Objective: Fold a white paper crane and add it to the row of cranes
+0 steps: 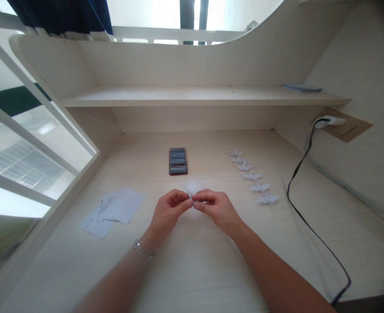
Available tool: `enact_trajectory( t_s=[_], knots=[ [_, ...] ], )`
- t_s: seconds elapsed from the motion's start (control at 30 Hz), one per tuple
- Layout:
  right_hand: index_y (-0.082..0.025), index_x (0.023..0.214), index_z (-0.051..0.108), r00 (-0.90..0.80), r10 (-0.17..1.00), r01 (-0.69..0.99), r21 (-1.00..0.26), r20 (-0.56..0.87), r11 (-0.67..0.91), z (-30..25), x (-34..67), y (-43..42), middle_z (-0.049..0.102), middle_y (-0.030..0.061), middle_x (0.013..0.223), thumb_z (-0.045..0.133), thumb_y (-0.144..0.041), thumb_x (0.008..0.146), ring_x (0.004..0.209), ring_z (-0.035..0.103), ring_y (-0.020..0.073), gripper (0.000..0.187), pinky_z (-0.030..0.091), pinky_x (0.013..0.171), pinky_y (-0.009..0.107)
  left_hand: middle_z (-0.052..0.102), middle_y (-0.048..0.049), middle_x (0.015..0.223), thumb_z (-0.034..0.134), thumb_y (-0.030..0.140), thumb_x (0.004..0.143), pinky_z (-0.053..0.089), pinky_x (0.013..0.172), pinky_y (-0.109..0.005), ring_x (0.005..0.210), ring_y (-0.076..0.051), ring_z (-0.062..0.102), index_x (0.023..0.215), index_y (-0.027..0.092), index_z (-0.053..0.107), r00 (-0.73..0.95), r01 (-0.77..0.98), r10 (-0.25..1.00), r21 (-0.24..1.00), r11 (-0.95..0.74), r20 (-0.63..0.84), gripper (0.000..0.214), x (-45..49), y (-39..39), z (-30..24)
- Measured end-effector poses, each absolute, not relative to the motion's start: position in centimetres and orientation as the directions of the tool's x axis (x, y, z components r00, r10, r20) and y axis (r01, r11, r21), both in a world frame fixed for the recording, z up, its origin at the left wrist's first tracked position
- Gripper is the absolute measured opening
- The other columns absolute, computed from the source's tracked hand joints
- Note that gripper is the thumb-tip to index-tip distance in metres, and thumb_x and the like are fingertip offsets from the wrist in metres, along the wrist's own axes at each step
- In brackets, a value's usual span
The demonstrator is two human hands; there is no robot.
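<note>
Both hands meet over the middle of the pale wooden desk [192,269]. My left hand [168,211] and my right hand [214,206] each pinch a small folded piece of white paper [191,193] between thumb and fingertips. The paper is mostly hidden by the fingers. A bracelet sits on my left wrist.
A row of several small folded paper cranes [252,176] runs diagonally at the right. A few white paper sheets [113,211] lie at the left. A dark phone [178,161] lies behind the hands. A black cable [304,213] runs from a wall socket [333,121] across the desk's right side.
</note>
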State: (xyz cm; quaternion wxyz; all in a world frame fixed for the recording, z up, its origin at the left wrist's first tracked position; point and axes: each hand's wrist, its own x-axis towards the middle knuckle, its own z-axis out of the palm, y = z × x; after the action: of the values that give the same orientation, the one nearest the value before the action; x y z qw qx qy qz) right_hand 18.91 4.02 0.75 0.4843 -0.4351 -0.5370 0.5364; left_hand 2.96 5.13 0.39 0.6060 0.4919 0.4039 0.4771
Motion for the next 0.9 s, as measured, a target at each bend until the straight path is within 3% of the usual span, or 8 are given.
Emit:
enact_trajectory(
  t_s=[0.27, 0.57, 0.9],
  knots=[
    [-0.018, 0.086, 0.069, -0.11, 0.994, -0.006, -1.0, 0.015, 0.014, 0.1, 18.7, 4.1, 0.069, 0.0057, 0.083, 0.066, -0.027, 0.07, 0.074, 0.062, 0.018, 0.019, 0.049, 0.069, 0.032, 0.063, -0.0015, 0.075, 0.067, 0.022, 0.07, 0.048, 0.063, -0.024, 0.067, -0.012, 0.058, 0.08, 0.014, 0.062, 0.148, -0.103, 0.988, 0.993, 0.062, -0.046, 0.014, 2.8, 5.1, 0.3],
    [-0.016, 0.084, 0.061, 0.022, 0.996, 0.114, -0.99, 0.086, 0.083, 0.0, 17.9, 3.8, 0.064, 0.0041, 0.079, 0.062, -0.024, 0.073, 0.072, 0.059, 0.0157, 0.014, 0.048, 0.064, 0.027, 0.064, -0.0036, 0.079, 0.062, 0.026, 0.075, 0.048, 0.066, -0.025, 0.07, -0.013, 0.059, 0.084, 0.014, 0.062, 0.181, 0.101, 0.982, 0.992, -0.078, 0.058, 0.015, 2.8, 5.1, -0.3],
    [-0.017, 0.087, 0.061, 0.035, 0.992, 0.125, -0.985, 0.122, 0.117, 0.0, 17.9, 3.5, 0.064, 0.0048, 0.082, 0.061, -0.024, 0.075, 0.075, 0.06, 0.0161, 0.015, 0.048, 0.065, 0.027, 0.062, -0.0029, 0.079, 0.059, 0.028, 0.078, 0.046, 0.066, -0.024, 0.072, -0.013, 0.058, 0.085, 0.015, 0.059, 0.188, 0.128, 0.976, 0.983, -0.131, 0.105, 0.015, 3.1, 4.7, -0.2]
  ],
)
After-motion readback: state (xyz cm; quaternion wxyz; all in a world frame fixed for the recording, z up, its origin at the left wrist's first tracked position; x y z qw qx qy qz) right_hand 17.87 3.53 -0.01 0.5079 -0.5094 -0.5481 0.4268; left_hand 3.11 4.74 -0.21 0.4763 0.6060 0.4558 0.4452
